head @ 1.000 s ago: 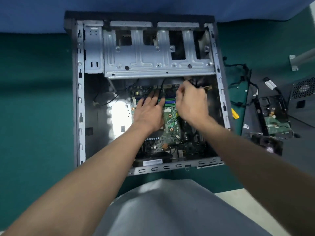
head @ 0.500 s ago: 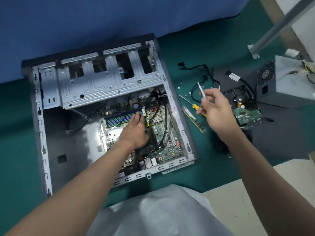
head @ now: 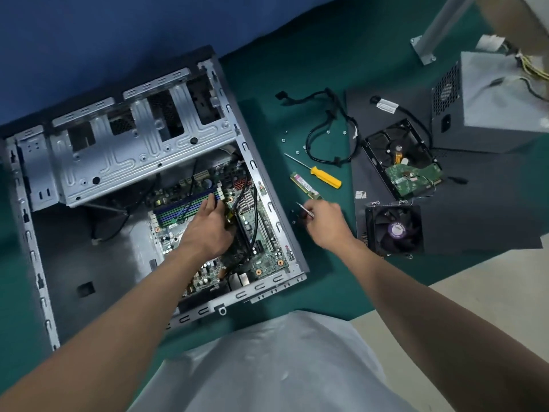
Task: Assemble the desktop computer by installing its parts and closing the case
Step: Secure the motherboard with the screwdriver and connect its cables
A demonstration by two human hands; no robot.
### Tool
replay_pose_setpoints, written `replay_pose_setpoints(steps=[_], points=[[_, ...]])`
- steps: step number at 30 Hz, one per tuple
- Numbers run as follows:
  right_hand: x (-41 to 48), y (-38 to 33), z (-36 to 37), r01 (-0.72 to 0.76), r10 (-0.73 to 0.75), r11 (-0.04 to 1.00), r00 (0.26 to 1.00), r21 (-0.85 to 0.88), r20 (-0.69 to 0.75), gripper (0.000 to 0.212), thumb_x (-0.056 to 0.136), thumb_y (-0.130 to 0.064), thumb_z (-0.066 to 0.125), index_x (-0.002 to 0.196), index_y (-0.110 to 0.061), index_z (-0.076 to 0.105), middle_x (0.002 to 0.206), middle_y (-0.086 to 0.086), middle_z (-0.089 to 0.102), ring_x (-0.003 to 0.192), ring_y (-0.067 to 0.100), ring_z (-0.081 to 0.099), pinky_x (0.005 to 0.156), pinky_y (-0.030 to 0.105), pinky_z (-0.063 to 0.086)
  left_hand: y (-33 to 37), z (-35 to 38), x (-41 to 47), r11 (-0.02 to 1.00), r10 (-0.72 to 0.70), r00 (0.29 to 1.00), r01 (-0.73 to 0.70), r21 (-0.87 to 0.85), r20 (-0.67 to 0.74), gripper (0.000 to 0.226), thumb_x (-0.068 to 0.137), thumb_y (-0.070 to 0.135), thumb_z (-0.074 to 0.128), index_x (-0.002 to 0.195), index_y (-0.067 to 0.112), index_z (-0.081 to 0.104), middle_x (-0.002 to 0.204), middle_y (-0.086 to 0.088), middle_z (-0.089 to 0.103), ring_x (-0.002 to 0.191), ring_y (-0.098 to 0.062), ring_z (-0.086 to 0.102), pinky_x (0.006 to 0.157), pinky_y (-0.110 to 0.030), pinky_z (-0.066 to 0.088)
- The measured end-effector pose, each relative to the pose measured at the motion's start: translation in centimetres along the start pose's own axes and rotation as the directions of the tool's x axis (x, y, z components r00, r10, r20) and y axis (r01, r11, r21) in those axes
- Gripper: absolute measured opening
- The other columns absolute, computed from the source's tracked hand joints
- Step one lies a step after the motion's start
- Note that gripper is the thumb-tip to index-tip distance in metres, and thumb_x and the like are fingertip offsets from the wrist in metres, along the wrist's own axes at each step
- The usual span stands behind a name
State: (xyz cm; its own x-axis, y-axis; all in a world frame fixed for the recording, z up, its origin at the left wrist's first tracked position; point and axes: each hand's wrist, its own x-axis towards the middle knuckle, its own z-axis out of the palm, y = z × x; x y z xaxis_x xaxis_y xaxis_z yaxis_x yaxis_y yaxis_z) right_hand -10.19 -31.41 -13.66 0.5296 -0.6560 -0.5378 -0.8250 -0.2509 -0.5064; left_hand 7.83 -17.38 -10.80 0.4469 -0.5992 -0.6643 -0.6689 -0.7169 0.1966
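The desktop computer case point(head: 269, 200) is lying open on its side at the left of the frame, on the green mat point(head: 312, 281), with the motherboard point(head: 264, 257) sitting in its lower right part. I am resting my left hand point(head: 208, 230) on that board, fingers stretched out flat toward the memory slots point(head: 181, 215) and holding nothing. My right hand point(head: 323, 224) is hovering just outside the case wall, pinching a thin silvery tool point(head: 304, 210); I cannot tell what kind.

I am judging the main risk to be the left palm leaning on the board, since too much weight could flex it or bend small parts underneath. Black cables point(head: 252, 233) are crossing the board just beside that hand and could snag a wrist or the tool tip. Loose screws point(head: 297, 151) are lying scattered above the right hand, and a careless sweep could send them off.

A RAM stick point(head: 306, 187) and a yellow-handled screwdriver point(head: 325, 177) are lying just above the right hand. Further right, the hard drive point(head: 404, 168), cooler fan point(head: 393, 228) and power supply point(head: 490, 108) are waiting on or beside the dark side panel point(head: 475, 209), well apart from the case, with a black harness point(head: 329, 126) lying between.
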Motion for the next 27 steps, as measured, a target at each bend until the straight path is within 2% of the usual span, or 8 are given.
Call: replay_pose_setpoints(steps=[5,10,12,15,18,20,23,27], points=[[-0.5,0.0,0.0,0.031,-0.031,0.998,1.000,-0.048,0.006,0.021,0.083,0.008,0.049,0.078,-0.008,0.061,0.073,0.011,0.051,0.071,0.035,0.053,0.068,0.040,0.051,0.2,0.2,0.0,1.000,-0.014,1.000,0.014,-0.015,-0.003,0.074,0.098,0.033,0.050,0.153,0.008,0.007,0.160,-0.008,-0.011,0.148,-0.023,-0.006,0.118,-0.035,0.002],[-0.8,-0.7,0.6,0.033,-0.041,0.981,0.999,-0.191,-0.036,0.036,0.082,0.019,0.038,0.061,-0.011,0.037,0.064,0.002,0.037,0.062,0.023,0.042,0.057,0.033,0.035,0.1,0.5,0.1,0.999,-0.019,1.000,0.019,-0.031,0.008,0.075,0.098,0.033,0.049,0.153,0.010,0.005,0.159,-0.005,-0.014,0.147,-0.021,-0.008,0.117,-0.034,0.001],[-0.8,-0.7,1.1,0.000,-0.012,0.985,0.998,-0.171,-0.067,0.033,0.083,0.020,0.037,0.066,-0.008,0.044,0.064,0.003,0.041,0.062,0.023,0.043,0.057,0.032,0.036,-0.1,0.3,0.2,0.998,-0.025,1.000,0.026,-0.064,0.019,0.073,0.098,0.034,0.050,0.154,0.011,0.009,0.160,-0.004,-0.011,0.148,-0.022,-0.004,0.117,-0.034,0.003],[-0.4,-0.3,1.5,-0.118,0.120,0.993,0.986,0.024,-0.115,0.029,0.086,0.014,0.044,0.070,-0.006,0.058,0.066,0.005,0.050,0.055,0.016,0.046,0.057,0.027,0.043,-0.3,-0.3,0.0,0.987,-0.069,0.997,0.063,-0.148,-0.040,0.056,0.096,0.032,0.052,0.146,0.012,0.036,0.161,-0.007,0.011,0.143,-0.031,0.024,0.117,-0.044,0.024],[-0.3,-0.1,1.4,-0.171,0.202,0.969,0.964,0.179,-0.173,0.023,0.089,0.002,0.052,0.078,-0.012,0.066,0.073,0.004,0.058,0.058,0.010,0.047,0.055,0.012,0.037,0.2,-0.9,-0.5,0.988,-0.100,0.950,0.061,-0.139,-0.295,0.035,0.093,0.027,0.056,0.123,0.009,0.058,0.145,-0.015,0.044,0.129,-0.035,0.046,0.108,-0.047,0.038],[-0.3,0.2,1.4,-0.171,0.205,0.971,0.956,0.168,-0.212,0.018,0.089,0.000,0.054,0.082,-0.009,0.067,0.081,0.008,0.062,0.066,0.018,0.051,0.065,0.016,0.039,0.9,-1.1,-0.8,0.981,-0.085,0.942,0.021,-0.195,-0.326,0.033,0.093,0.026,0.057,0.120,0.007,0.059,0.132,-0.016,0.056,0.118,-0.035,0.054,0.102,-0.047,0.044],[-0.7,0.4,1.4,-0.178,0.190,0.981,0.955,0.073,-0.227,0.006,0.089,-0.005,0.061,0.084,-0.004,0.063,0.085,0.011,0.061,0.075,0.025,0.051,0.069,0.026,0.042,1.5,-1.0,-0.8,0.980,-0.053,0.969,0.003,-0.201,-0.243,0.036,0.092,0.020,0.055,0.127,0.009,0.054,0.122,-0.016,0.060,0.098,-0.034,0.064,0.090,-0.048,0.052],[-1.4,-0.1,1.5,-0.234,0.227,0.972,0.954,-0.015,-0.198,0.011,0.092,-0.009,0.058,0.083,-0.003,0.058,0.079,0.012,0.057,0.067,0.028,0.049,0.062,0.028,0.040,0.8,-0.3,-0.9,0.988,-0.090,0.991,0.077,-0.132,-0.094,0.062,0.091,0.013,0.054,0.147,0.016,0.028,0.137,-0.017,0.050,0.108,-0.034,0.060,0.095,-0.046,0.050]])
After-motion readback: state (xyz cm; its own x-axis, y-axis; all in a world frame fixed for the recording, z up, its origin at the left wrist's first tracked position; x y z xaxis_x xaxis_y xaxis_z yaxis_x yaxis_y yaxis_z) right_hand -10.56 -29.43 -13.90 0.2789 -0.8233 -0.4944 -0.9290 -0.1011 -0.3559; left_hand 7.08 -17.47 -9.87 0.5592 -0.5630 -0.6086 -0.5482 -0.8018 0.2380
